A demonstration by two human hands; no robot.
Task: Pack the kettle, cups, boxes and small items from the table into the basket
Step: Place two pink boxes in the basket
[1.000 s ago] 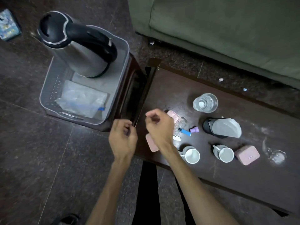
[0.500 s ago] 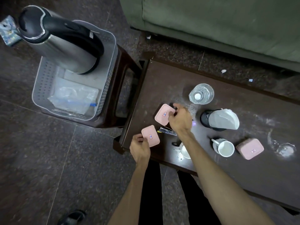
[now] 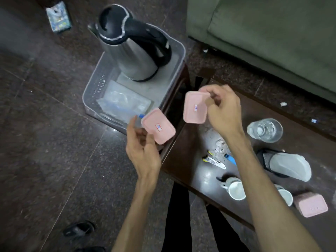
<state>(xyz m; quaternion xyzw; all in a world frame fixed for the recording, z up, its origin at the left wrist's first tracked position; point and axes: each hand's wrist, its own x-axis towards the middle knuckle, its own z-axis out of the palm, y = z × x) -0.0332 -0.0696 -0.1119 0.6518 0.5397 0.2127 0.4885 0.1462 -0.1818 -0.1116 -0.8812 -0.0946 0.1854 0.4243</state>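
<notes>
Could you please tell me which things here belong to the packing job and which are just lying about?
Job: kettle, basket, pink boxes, cups, clips, left hand, right hand.

Lying about: sofa, sandal, floor packet.

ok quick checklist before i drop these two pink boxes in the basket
1. Left hand grip on its flat pink plastic box: ok, held by the fingers.
2. Right hand grip on the other pink box: ok.
3. Free floor in the grey perforated plastic basket: ok, space beside the steel kettle with the black handle.
4. Clear plastic bag lying flat in the basket: ok.
5. Box lids latched: cannot tell.
6. Third pink box on the dark wooden table: not ok, unpacked.
</notes>
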